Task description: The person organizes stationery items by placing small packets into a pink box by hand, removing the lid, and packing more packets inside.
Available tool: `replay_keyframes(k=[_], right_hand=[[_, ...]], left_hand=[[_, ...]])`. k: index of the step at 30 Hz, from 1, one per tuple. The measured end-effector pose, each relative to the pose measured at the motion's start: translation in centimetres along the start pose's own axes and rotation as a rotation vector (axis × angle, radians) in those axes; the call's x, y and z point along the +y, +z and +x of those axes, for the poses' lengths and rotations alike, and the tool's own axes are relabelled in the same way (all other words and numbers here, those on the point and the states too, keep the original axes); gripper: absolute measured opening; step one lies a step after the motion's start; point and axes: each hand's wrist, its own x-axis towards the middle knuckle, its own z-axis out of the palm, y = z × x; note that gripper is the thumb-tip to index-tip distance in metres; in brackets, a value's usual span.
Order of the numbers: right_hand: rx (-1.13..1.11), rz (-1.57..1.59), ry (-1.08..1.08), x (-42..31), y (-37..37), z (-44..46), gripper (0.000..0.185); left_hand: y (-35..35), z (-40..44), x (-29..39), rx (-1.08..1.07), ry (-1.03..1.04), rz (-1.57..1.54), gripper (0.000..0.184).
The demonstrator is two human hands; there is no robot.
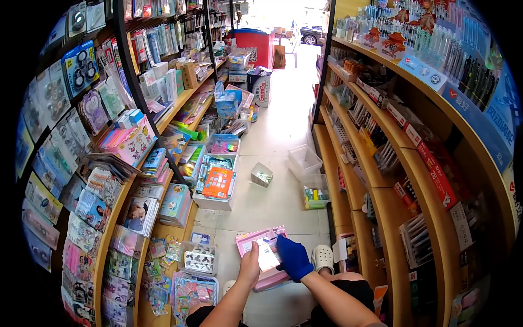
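Note:
Low in the middle of the head view, my bare left hand [250, 267] grips the left edge of a small white card-like item [267, 257]. My right hand [295, 258] holds a blue cloth [293, 252] or wears it as a glove; I cannot tell which. It is against the right side of the white item, its fingers hidden under the blue fabric. Beneath both hands a pink box [248, 238] lies on the floor between my feet, with a patterned rim at its far side.
Shelves of stationery [381, 180] stand close on the right, racks of packets [109, 218] on the left. Ahead on the floor are a small bin [262, 175], clear tubs [304, 162] and a white box of books [215, 203]. A shoe [322, 257] is beside my right hand.

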Motion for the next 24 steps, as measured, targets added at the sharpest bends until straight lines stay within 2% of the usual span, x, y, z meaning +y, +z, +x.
replay_keyframes(k=[2, 4, 6, 7, 9, 11, 12, 14, 16, 17, 18, 19, 20, 21, 24], right_hand=[[0.143, -0.036, -0.153, 1.2, 1.2, -0.4, 0.059], [-0.015, 0.337, 0.131, 1.6, 2.1, -0.3, 0.054], [-0.029, 0.680, 0.287, 0.9, 2.3, 0.1, 0.049], [0.041, 0.837, 0.302, -0.2, 2.0, 0.4, 0.046], [0.142, 0.668, 0.310, -2.4, 0.7, 0.2, 0.046], [0.126, -0.030, 0.037, -2.4, 1.9, 0.3, 0.039], [0.035, -0.256, 0.072, -3.3, 2.2, 0.0, 0.032], [-0.164, -0.721, 0.080, -5.5, 2.2, -0.4, 0.018], [-0.152, -0.244, -0.061, -2.8, 3.5, -0.8, 0.016], [-0.087, -0.178, -0.095, -2.2, 3.6, -1.1, 0.020], [-0.024, -0.115, -0.132, -1.6, 3.7, -1.3, 0.023], [-0.002, -0.081, -0.135, -3.5, 0.8, -0.6, 0.026], [0.019, -0.047, -0.139, -4.3, -0.9, -0.2, 0.029], [0.010, -0.098, -0.110, -2.5, 0.7, -0.4, 0.036], [0.190, 0.062, -0.075, 0.6, 2.8, -1.2, 0.034]], left_hand=[[-0.4, 0.2, -0.3, 0.004, 0.013, -0.002, 0.063], [-0.4, 0.2, -0.1, 0.059, 0.053, 0.046, 0.063], [-0.4, 0.3, 0.1, 0.155, 0.123, 0.089, 0.059], [-0.1, 0.3, 0.1, 0.221, 0.172, 0.108, 0.056], [0.8, 0.0, 0.8, 0.285, 0.229, 0.175, 0.051], [2.4, -1.4, 2.3, 0.281, 0.249, 0.271, 0.048], [2.8, -1.6, 2.1, 0.271, 0.224, 0.395, 0.050], [1.8, -0.3, -1.1, 0.218, 0.150, 0.294, 0.052], [1.8, -0.7, -1.2, 0.072, -0.022, 0.124, 0.067], [2.0, -1.0, -0.9, 0.000, -0.106, 0.039, 0.075], [1.7, -0.5, -2.4, 0.018, 0.018, 0.162, 0.071], [1.3, 0.5, -5.2, 0.036, 0.143, 0.285, 0.067], [1.9, 0.4, -5.1, 0.054, 0.268, 0.407, 0.063], [1.9, -0.5, -4.5, 0.058, 0.174, 0.485, 0.078], [1.9, 0.2, -6.3, 0.056, 0.306, 0.563, 0.059]])
